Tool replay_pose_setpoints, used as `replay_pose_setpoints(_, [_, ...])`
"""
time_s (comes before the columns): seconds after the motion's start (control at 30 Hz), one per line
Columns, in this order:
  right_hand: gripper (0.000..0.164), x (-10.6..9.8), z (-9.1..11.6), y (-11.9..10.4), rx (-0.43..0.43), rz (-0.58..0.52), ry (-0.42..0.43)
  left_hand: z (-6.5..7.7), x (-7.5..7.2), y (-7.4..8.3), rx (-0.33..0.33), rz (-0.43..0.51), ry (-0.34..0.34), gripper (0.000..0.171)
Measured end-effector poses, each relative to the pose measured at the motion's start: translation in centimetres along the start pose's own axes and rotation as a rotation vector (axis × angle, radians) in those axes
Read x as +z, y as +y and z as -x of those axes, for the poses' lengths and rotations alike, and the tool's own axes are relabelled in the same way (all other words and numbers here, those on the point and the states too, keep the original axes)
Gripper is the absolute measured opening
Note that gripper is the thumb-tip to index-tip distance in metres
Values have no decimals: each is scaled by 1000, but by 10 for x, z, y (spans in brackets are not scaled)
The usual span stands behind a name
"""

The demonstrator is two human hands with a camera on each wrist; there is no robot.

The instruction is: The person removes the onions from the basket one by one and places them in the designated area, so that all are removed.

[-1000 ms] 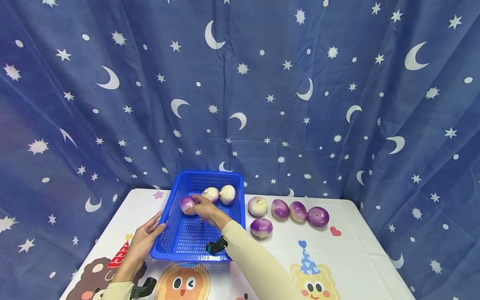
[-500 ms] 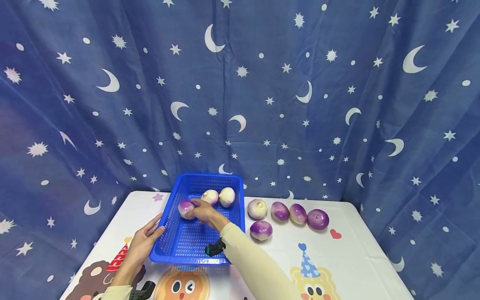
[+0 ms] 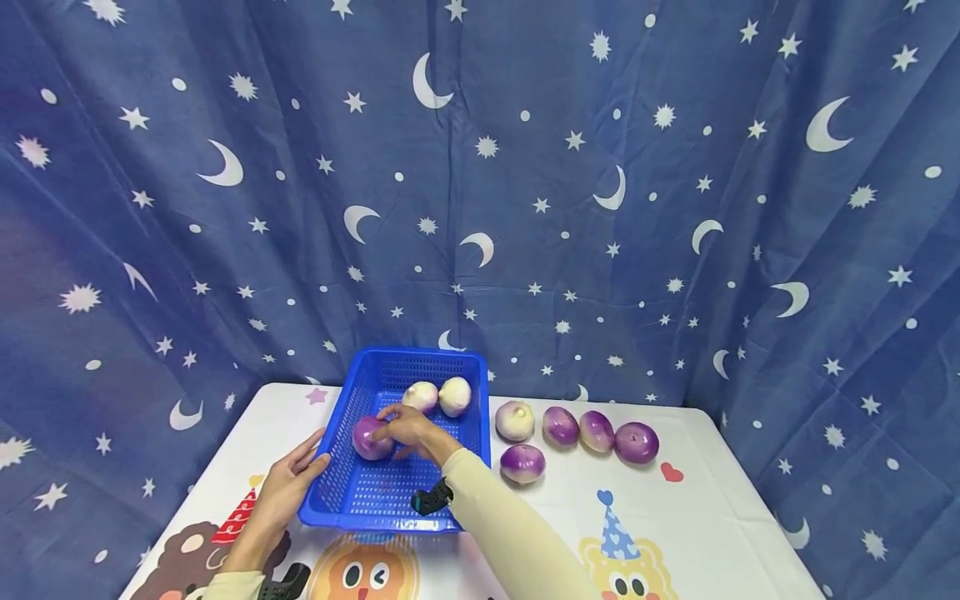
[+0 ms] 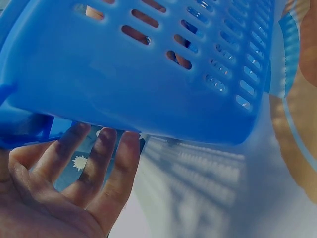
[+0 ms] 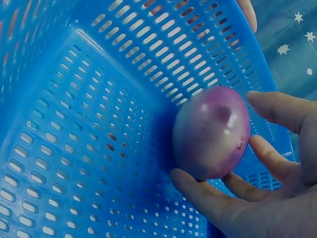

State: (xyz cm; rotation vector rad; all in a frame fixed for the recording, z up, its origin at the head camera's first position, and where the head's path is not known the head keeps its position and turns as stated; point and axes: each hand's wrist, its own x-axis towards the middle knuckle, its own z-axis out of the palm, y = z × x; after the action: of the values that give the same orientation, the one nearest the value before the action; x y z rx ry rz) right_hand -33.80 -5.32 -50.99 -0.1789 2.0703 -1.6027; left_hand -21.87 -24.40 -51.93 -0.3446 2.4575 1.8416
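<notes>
My right hand (image 3: 412, 429) reaches into the blue plastic basket (image 3: 397, 525). It holds a purple-and-white turnip (image 3: 372, 439) near the basket's left wall. In the right wrist view, the thumb (image 5: 277, 106) meets one side of the turnip (image 5: 213, 134), with curled fingers below it. Two paler turnips lie behind it, one in the middle (image 3: 421, 398) and one at the right (image 3: 454, 397). Outside the basket's left side, my left hand (image 3: 285, 483) rests its fairly straight fingers against the rim. The left wrist view shows those fingers (image 4: 126, 158) at the slotted wall (image 4: 148, 94).
To the right of the basket, several more turnips lie on the white printed tablecloth (image 3: 712, 517): a whitish one (image 3: 515, 421), a purple one in front (image 3: 522, 464) and a purple group extending right (image 3: 597, 432). A blue curtain (image 3: 525, 183) hangs behind the table.
My right hand has shifted the turnip slightly toward me along the left wall and turned it so more purple faces up. My left hand has stayed at the rim.
</notes>
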Motion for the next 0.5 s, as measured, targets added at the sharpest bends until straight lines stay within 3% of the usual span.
replay_pose_setpoints(0.27, [54, 3, 0, 5, 10, 1, -46, 2, -1, -1, -11, 12, -2, 64])
replay_pose_setpoints(0.5, [51, 1, 0, 6, 12, 48, -68, -1, -1, -1, 4, 15, -4, 64])
